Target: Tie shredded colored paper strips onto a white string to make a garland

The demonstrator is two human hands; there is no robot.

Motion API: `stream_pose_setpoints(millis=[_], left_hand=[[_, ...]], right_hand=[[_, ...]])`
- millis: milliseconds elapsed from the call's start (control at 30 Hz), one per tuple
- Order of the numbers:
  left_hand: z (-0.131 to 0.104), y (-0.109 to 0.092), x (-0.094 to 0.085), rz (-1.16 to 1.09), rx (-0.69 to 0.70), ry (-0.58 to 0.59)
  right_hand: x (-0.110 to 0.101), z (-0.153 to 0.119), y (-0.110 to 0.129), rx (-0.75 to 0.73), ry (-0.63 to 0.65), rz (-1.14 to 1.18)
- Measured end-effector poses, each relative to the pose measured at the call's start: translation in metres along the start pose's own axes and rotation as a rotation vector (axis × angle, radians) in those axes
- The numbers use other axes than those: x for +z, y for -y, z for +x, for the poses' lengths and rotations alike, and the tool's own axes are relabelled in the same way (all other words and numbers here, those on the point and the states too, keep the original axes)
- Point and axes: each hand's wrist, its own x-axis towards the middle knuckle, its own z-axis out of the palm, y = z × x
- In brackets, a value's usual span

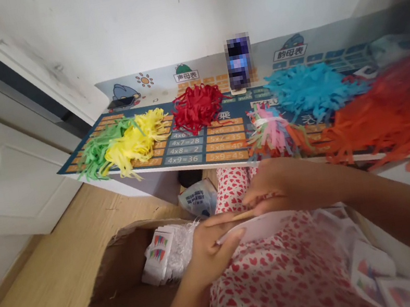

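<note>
Over my lap, my left hand (216,241) grips a flat white packet (269,226), thumb on the near side and fingers on the far side. My right hand (275,189) is closed at the packet's far edge. A thin orange-tan strip (243,215) shows between the two hands, and its end runs into my right fingers. What it is made of is too blurred to tell. Beyond my right hand, at the table edge, lies a tied bundle of mixed-colour paper strips (272,128).
On the printed table (184,149) lie strip piles: green (95,151), yellow (136,144), red (199,106), blue (308,87), orange (391,110). A blurred-out upright object (239,62) stands behind. The cardboard box (111,276) at left holds printed packets (159,254); more packets (373,277) lie at right.
</note>
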Motion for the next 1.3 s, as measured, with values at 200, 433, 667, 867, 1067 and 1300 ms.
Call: stream_pose_setpoints(millis=[200,433,667,867,1067,1300], left_hand=[[0.003,-0.003,-0.001,-0.06,-0.023,0.025],[0.004,0.001,-0.003,-0.105,-0.057,0.035],[0.005,0.002,0.0,-0.157,-0.078,0.08],[0.004,0.004,0.0,-0.171,-0.08,0.063],[0.004,0.007,0.001,-0.154,-0.103,0.065],[0.002,0.007,0.003,-0.188,-0.104,0.059]], right_hand=[[0.014,0.016,0.007,0.094,0.032,-0.014],[0.023,0.018,-0.001,0.133,-0.032,-0.031],[0.021,0.023,0.001,0.1,0.008,0.046],[0.025,0.022,0.0,0.015,-0.086,-0.021],[0.03,0.022,0.002,-0.048,-0.205,-0.083],[0.027,0.023,0.005,0.073,-0.124,-0.048]])
